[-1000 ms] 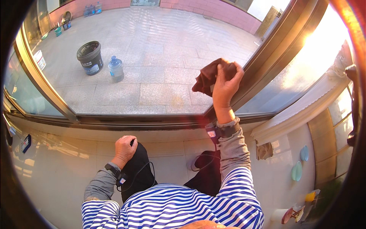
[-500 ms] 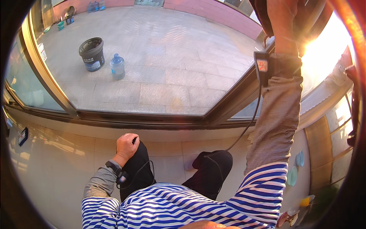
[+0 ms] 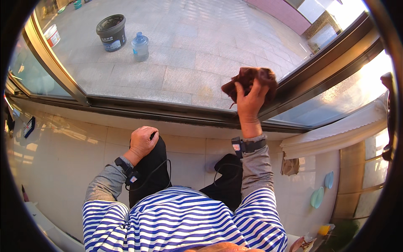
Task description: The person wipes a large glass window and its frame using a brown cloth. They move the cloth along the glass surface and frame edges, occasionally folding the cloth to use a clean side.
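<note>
Brown cloth (image 3: 242,79): just beside window frame (image 3: 336,67) | right hand (image 3: 253,98): clamped on its folds, bunched probably for firmer hold | left hand (image 3: 142,140): on my knee (image 3: 153,164), nearer me than frame, perhaps for balance; its grip I cannot tell.

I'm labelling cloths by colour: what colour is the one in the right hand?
The cloth is dark reddish-brown, best seen in the head view.
</note>
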The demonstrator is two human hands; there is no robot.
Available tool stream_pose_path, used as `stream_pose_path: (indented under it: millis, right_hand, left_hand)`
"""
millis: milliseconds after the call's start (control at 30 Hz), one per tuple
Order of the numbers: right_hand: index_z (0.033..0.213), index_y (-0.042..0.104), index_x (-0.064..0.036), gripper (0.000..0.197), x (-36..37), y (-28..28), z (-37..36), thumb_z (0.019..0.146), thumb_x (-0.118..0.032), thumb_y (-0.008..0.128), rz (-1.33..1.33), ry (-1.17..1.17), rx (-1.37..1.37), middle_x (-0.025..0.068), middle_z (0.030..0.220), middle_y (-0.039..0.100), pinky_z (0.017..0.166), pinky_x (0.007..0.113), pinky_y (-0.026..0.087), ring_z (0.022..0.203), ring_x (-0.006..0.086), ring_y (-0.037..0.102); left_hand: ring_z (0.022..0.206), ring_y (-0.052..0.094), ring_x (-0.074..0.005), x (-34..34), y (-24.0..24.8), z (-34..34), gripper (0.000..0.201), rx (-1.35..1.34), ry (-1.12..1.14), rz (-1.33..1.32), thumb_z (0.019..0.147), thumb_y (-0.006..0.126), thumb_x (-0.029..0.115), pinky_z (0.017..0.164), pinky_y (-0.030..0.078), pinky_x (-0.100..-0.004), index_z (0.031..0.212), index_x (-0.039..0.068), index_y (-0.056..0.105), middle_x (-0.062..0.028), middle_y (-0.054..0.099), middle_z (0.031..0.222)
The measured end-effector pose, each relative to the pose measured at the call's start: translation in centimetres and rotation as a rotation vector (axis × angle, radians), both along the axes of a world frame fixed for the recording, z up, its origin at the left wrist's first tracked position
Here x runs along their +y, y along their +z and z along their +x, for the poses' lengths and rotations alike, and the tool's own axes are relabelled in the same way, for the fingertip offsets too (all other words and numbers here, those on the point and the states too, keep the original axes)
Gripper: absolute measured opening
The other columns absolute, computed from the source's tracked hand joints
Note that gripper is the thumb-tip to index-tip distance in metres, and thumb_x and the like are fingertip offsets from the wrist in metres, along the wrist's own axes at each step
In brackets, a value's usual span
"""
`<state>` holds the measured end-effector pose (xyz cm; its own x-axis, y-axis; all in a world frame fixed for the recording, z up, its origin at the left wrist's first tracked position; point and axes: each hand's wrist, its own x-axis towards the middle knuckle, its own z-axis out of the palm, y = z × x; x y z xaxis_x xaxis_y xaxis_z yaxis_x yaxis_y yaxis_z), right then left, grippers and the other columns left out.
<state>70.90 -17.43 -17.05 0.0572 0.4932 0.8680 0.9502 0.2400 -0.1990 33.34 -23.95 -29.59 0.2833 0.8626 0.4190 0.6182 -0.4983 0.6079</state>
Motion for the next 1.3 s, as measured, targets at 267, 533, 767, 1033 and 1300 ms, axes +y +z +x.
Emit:
stream_pose_path:
  millis: [267,533,767,1033,1300]
  right_hand:
    - [0.138,0.055,-0.0092,0.06,-2.3,-21.2,-0.1,0.085,-0.023,0.081,-0.3,0.041,-0.367,0.0227,0.132,0.055,0.085,0.049,0.054,0.113,0.042,0.059]
    - [0.104,0.076,-0.014,0.025,-1.2,-13.8,1.3,0.08,-0.011,0.069,-0.202,0.303,-0.471,0.006,0.096,0.062,0.074,0.04,0.056,0.086,0.0257,0.067]
    - [0.099,0.077,-0.0259,0.025,1.4,5.8,0.2,0.075,-0.019,0.074,0.211,0.224,-0.73,-0.0009,0.101,0.058,0.077,0.035,0.051,0.092,0.0191,0.06]
    - [0.126,0.071,-0.0174,0.035,7.6,33.8,-0.8,0.093,-0.008,0.067,0.622,0.057,-0.656,0.0146,0.128,0.055,0.103,0.045,0.049,0.124,0.036,0.056]
    - [0.141,0.054,-0.0091,0.061,8.4,42.9,-4.7,0.084,-0.018,0.076,0.595,-0.226,-0.662,0.019,0.14,0.05,0.106,0.045,0.046,0.127,0.0381,0.055]
  left_hand:
    - [0.084,0.071,-0.03,0.3,0.0,0.3,0.007,0.062,0.009,-0.025,0.085,0.073,0.015,0.077,0.056,-0.041,0.087,0.008,0.073,-0.0091,0.074,0.088]
    - [0.086,0.072,-0.0312,-0.1,0.5,-0.4,0.007,0.054,0.04,-0.001,0.084,0.073,0.013,0.077,0.057,-0.0404,0.087,0.006,0.074,-0.0108,0.074,0.088]
    - [0.083,0.072,-0.0314,-0.6,0.4,-0.6,0.006,-0.002,0.046,0.013,0.084,0.074,0.013,0.075,0.058,-0.0402,0.085,0.007,0.075,-0.0113,0.075,0.087]
    - [0.082,0.072,-0.0307,-0.9,0.0,-1.7,0.005,-0.032,0.079,0.039,0.084,0.073,0.013,0.075,0.057,-0.0405,0.083,0.008,0.074,-0.01,0.075,0.085]
    - [0.082,0.071,-0.0316,-1.1,-0.2,-4.9,0.005,-0.054,0.192,0.028,0.084,0.073,0.013,0.074,0.057,-0.0413,0.086,0.009,0.072,-0.0099,0.073,0.085]
